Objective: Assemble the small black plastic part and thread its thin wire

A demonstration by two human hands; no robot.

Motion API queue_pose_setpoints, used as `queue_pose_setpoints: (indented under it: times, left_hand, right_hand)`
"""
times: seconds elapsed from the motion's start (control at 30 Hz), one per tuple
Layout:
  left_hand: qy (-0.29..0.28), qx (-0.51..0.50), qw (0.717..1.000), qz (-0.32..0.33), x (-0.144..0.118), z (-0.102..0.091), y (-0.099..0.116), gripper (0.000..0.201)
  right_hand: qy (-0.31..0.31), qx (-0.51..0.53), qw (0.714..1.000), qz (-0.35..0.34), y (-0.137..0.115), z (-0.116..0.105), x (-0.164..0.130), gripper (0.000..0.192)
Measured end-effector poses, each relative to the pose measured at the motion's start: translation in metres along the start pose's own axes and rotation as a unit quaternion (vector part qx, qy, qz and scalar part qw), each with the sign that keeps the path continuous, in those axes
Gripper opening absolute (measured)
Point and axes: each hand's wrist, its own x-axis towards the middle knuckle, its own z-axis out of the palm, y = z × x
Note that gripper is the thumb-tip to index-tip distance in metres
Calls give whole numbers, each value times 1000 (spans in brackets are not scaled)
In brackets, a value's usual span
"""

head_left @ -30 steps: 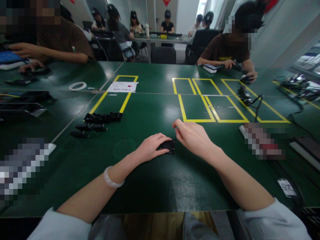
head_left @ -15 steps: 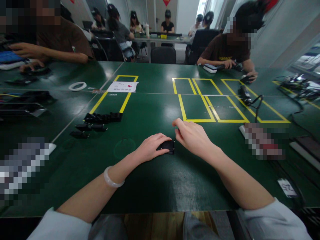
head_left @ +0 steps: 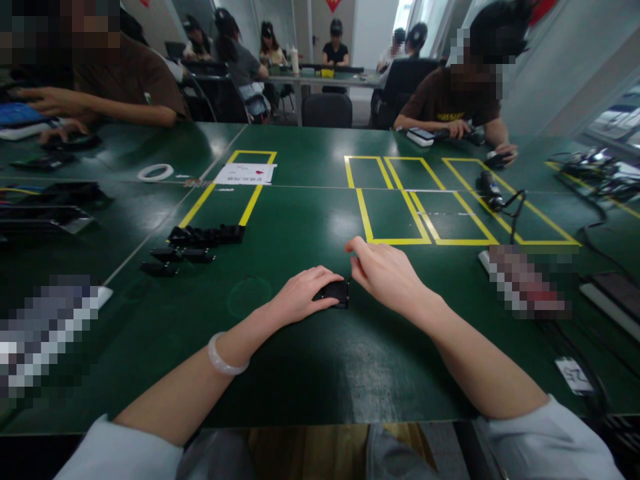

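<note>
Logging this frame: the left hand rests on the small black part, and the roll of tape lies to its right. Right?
Not quite. The head view shows the left hand on the black part, but the tape roll lies far to its left.

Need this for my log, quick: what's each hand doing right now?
Left hand: palm down on the small black part on the green table, holding it.
Right hand: holding nothing visible, fingers loosely curled beside that part.

Left hand (head_left: 305,293) palm-down on small black part (head_left: 334,293), green table (head_left: 300,373). Right hand (head_left: 385,273) just beside part, fingers curled, contact unclear. Row of black parts (head_left: 205,235) left, near yellow tape outline (head_left: 400,213). White tape roll (head_left: 155,173) beyond.
</note>
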Motion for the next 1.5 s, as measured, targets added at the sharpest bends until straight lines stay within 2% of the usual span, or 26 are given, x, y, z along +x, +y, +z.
queue_pose_setpoints:
  times: [0.1, 0.27, 0.47, 0.63, 0.77, 0.93, 1.1, 1.27, 1.5]
  left_hand:
    - [-2, 4, 1000, 1, 0, 0, 0, 38]
    - [-2, 1, 1000, 0, 0, 0, 1, 38]
    - [5, -5, 1000, -4, 0, 1, -1, 37]
    - [4, -2, 1000, 2, 0, 1, 0, 37]
    - [0, -1, 1000, -2, 0, 1, 0, 38]
    - [-4, 0, 1000, -2, 0, 1, 0, 37]
    - [-3, 1, 1000, 1, 0, 0, 0, 37]
    - [-4, 4, 1000, 2, -1, 1, -1, 38]
    - [-5, 7, 1000, 2, -1, 0, -1, 37]
  right_hand:
    - [-1, 4, 1000, -11, 0, -1, -1, 22]
    - [-16, -38, 999, -1, 1, -1, 0, 33]
    - [-4, -17, 1000, -3, 0, 0, 1, 22]
    - [-1, -9, 1000, 4, 0, -1, 0, 23]
    - [-11, -48, 999, 11, 1, 0, 0, 32]
    - [-1, -36, 999, 7, -1, 2, 0, 23]
    - [8, -10, 1000, 7, -1, 1, -1, 22]
    - [-19, -48, 998, 19, 1, 0, 0, 31]
    - [-2, -15, 1000, 6, 0, 0, 0, 23]
